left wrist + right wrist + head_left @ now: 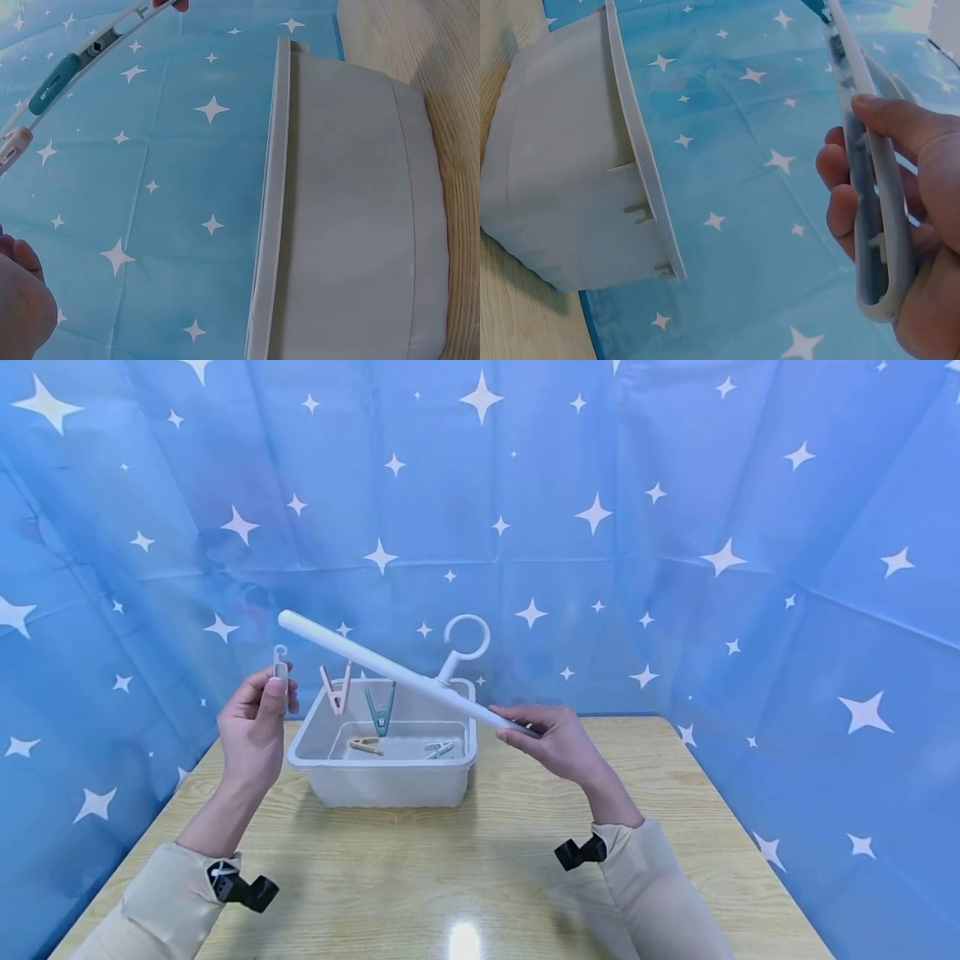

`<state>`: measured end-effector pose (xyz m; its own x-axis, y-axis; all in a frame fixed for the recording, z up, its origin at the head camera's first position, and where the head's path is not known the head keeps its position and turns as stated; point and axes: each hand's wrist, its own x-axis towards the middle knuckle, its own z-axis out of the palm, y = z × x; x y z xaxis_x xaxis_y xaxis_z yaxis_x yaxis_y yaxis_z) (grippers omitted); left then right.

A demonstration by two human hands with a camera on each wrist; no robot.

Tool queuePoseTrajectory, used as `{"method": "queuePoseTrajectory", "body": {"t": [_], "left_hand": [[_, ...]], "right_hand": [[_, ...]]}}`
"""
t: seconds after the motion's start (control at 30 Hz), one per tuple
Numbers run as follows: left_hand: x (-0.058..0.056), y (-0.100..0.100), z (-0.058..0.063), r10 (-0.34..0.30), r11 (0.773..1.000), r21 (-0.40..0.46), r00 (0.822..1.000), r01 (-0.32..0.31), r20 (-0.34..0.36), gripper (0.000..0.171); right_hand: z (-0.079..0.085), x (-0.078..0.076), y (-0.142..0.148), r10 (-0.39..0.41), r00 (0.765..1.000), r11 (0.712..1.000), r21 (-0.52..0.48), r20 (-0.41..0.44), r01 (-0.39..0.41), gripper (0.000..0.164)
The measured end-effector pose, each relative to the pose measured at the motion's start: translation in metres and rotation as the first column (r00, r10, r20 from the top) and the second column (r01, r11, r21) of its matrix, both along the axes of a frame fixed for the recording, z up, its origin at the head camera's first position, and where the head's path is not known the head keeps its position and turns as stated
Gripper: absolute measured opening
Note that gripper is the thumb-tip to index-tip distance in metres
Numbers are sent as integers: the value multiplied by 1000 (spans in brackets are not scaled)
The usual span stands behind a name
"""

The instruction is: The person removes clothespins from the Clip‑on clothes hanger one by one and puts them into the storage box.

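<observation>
Between thumb and fingers, my left hand (pixel 255 727) pinches a small pale clothespin (pixel 281 667) with a hooked top, held up left of the basin. My right hand (pixel 555 739) grips the right end of a white bar hanger (pixel 390 672), which slants up to the left above the basin, its round hook (pixel 480 647) upward. A pink clothespin (pixel 336 692) and a teal clothespin (pixel 380 714) hang from the bar. In the right wrist view, fingers and thumb clasp the hanger's hollow, grooved underside (pixel 870 217).
A white plastic basin (pixel 382 783) stands on the wooden table (pixel 420 877), below the hanger. A tan clothespin (pixel 366 746) and a pale green clothespin (pixel 439 749) lie inside it. Blue star-patterned cloth (pixel 555 568) surrounds the table at the back and sides.
</observation>
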<state>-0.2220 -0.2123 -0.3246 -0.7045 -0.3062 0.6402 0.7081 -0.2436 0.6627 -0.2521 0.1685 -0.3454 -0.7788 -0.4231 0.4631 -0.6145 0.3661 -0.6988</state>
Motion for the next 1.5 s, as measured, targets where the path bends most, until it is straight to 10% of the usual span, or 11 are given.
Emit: {"method": "queuePoseTrajectory", "body": {"t": [0.77,1.5], "left_hand": [[-14,-12,-7,95,993,-89,972,-77,214,25],[-37,-26,-25,168,970,-229,895,-77,413,26]], "right_hand": [[1,6,3,-20,1000,999,-36,8,21,34],[-1,9,6,-11,1000,997,-77,27,13,33]]}}
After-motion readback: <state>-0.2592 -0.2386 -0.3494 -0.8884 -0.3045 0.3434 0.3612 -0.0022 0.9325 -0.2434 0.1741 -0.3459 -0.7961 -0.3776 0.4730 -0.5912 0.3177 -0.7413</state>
